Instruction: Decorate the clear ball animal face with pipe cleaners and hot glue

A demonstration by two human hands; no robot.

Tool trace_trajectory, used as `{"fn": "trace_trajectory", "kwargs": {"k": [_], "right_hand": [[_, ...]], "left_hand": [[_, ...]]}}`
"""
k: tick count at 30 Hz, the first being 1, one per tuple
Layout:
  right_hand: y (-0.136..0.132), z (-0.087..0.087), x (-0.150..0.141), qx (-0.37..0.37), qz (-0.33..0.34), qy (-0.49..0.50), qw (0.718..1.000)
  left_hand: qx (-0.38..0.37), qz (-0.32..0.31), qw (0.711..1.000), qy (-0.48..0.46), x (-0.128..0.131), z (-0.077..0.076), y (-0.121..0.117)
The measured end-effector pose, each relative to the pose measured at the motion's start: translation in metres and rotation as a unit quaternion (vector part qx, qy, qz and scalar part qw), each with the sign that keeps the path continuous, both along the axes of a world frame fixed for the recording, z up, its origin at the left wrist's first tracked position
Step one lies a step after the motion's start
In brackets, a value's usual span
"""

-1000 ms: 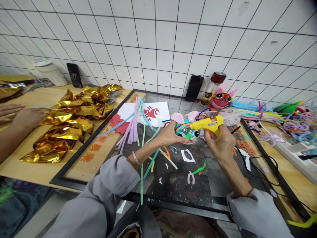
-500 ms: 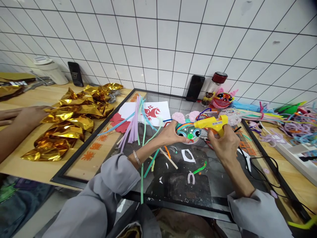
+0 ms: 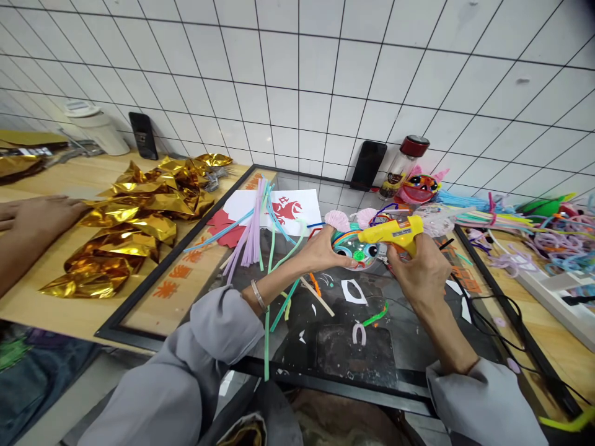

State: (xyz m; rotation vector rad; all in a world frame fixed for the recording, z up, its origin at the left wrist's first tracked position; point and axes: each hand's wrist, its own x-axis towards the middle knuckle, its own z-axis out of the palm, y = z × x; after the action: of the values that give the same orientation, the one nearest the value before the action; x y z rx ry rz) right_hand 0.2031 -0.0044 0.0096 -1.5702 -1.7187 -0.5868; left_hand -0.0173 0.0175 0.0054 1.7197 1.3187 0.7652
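Note:
My left hand (image 3: 325, 253) is closed on the left side of a clear plastic animal mask (image 3: 348, 243) with big eyes, a green nose, striped pipe cleaners and pink round ears. In my right hand (image 3: 423, 265) is a yellow hot glue gun (image 3: 393, 233), gripped by its handle. Its nozzle points left at the upper part of the mask, near one eye; whether it touches cannot be made out. Purple pipe cleaners (image 3: 248, 244) lie left of the mask, partly across a white sheet with a red paper cutout (image 3: 287, 209).
Gold foil pieces (image 3: 134, 232) lie to the left beside another person's hand (image 3: 44, 214). A phone (image 3: 368, 164) and a glass bottle (image 3: 400, 167) stand by the wall. A black cord (image 3: 497, 328) and a white power strip (image 3: 553, 297) lie at right. Paper scraps (image 3: 354, 291) lie in front.
The glue gun moved slightly right, then back left over the mask. My left hand keeps its hold on the mask. The view has shifted a little.

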Motion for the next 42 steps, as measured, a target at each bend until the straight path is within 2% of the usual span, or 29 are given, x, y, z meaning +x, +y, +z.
{"fn": "trace_trajectory", "kwargs": {"k": [5, 12, 18, 24, 31, 42], "right_hand": [[-0.002, 0.001, -0.006, 0.042, 0.009, -0.065, 0.997], [-0.010, 0.013, -0.008, 0.086, 0.009, -0.176, 0.981], [-0.010, 0.019, -0.003, 0.087, -0.003, -0.165, 0.982], [-0.011, 0.016, -0.007, 0.085, 0.014, -0.184, 0.979], [-0.009, 0.017, -0.003, 0.070, -0.002, -0.161, 0.984], [-0.010, 0.018, -0.004, 0.098, 0.004, -0.184, 0.978]], "left_hand": [[0.004, 0.006, 0.999, 0.037, 0.001, 0.005, -0.002], [0.003, 0.002, 0.999, 0.040, 0.002, 0.007, -0.002], [0.001, -0.005, 0.999, 0.037, 0.002, 0.006, -0.001], [0.009, -0.010, 0.999, 0.033, 0.002, 0.005, -0.001], [0.006, -0.008, 1.000, 0.025, 0.003, 0.004, -0.001], [0.017, -0.011, 1.000, 0.017, 0.003, 0.004, 0.000]]}}
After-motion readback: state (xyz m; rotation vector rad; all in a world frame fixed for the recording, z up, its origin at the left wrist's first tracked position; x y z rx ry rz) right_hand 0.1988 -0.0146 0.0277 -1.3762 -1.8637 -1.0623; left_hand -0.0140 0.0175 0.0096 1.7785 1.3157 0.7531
